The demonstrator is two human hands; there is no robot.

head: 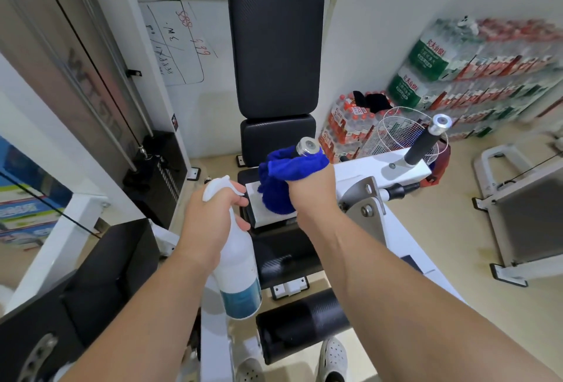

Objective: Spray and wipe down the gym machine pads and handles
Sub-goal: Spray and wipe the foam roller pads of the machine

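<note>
L hand point(210, 220) grips spray bottle point(239, 278); wire basket point(402, 134) contents unclear.

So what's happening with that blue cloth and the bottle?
A person is cleaning a gym machine. Their right hand grips a blue cloth wrapped round one handle. Their left hand holds a white spray bottle beside it. The other handle, further right, has no cloth on it.
</note>
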